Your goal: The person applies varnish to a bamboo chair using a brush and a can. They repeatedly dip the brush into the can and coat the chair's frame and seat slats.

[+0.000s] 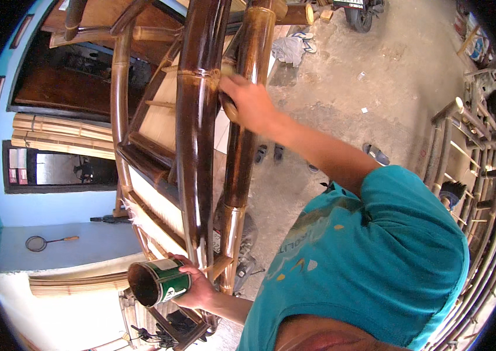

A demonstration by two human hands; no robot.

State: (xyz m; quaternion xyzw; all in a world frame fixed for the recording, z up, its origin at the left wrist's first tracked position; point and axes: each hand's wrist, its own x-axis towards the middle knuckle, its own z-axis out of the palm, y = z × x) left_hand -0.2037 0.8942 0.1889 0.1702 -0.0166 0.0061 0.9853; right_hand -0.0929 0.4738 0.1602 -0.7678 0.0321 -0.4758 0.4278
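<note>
My left hand (198, 286) is wrapped around an open green can (174, 281), tilted so its dark, stained inside shows. My right hand (251, 102) is closed on a paintbrush (228, 108), partly hidden by the fingers and slightly blurred. Its pale tip meets a thick, glossy dark-brown bamboo pole (198, 128) near a joint ring. Just right of that pole runs a second bamboo pole (242, 152), brown with lighter patches. Both belong to a large bamboo frame with crosspieces and pale panels.
A blue wall with a window (60, 168) and a hanging round mesh strainer (36, 243) stands at left. Bamboo poles (488, 175) are stacked along the right. Sandals (375, 153) and a grey cloth (287, 50) lie on the concrete floor; a motorcycle wheel (359, 17) shows at the top.
</note>
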